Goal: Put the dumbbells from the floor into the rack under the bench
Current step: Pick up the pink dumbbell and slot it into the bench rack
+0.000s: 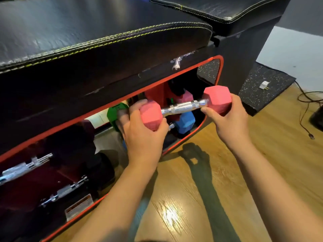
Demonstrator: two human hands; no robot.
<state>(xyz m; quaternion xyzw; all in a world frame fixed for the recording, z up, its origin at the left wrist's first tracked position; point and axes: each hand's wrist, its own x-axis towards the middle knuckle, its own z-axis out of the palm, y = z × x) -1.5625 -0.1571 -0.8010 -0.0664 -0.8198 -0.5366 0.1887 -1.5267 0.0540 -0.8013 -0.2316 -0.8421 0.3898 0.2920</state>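
Wood floor (218, 180), pink dumbbell (185, 106) held up right at the rack opening (174, 145).

Each pink end is gripped by one hand: left hand (141, 130) curled round the left head, right hand (229, 117) round the right head, chrome handle bare between them. It's held level, just in front of the red-trimmed opening under the black padded bench (87, 41). Blue (185, 123) and green (113, 112) dumbbells can be seen inside, dark ones with chrome handles (26, 166) further left.
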